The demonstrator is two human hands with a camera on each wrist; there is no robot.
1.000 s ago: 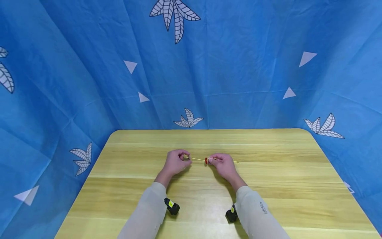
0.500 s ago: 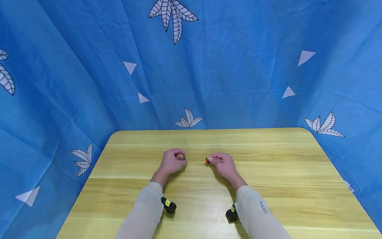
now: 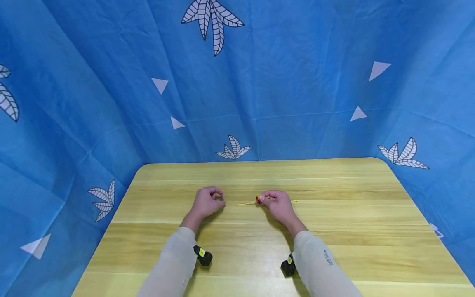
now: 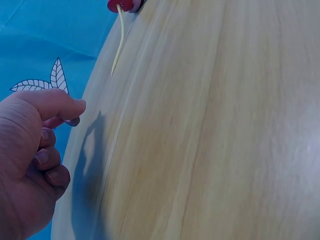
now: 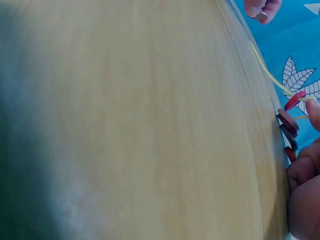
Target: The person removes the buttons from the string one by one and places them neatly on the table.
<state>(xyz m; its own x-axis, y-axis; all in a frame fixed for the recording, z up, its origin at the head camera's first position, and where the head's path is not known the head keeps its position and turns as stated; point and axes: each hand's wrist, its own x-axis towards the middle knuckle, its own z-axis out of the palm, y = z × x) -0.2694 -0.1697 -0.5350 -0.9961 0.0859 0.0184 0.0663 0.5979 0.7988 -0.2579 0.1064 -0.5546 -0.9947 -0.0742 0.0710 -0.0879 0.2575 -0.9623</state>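
My right hand (image 3: 277, 205) pinches a yellow string (image 3: 245, 203) beside a red button (image 3: 258, 200). The string passes through this button; one loose end points left and the other shows past the hand on the right. In the right wrist view a brown button (image 5: 287, 121), a dark button (image 5: 288, 137) and another red one (image 5: 291, 154) are lined up next to the right fingers. Off to the left, apart from the string, my left hand (image 3: 205, 203) pinches a small dark round piece (image 4: 74, 121) that looks like a button, mostly covered by the fingertips.
The wooden table (image 3: 334, 231) lies under both hands. A blue curtain (image 3: 297, 82) with leaf and triangle prints hangs around its back and sides. Black wrist cameras (image 3: 203, 256) sit at both sleeves.
My left hand has drawn away to the left with the dark piece, leaving the string's left end free, which has sunk toward the table. The right hand has stayed in place.
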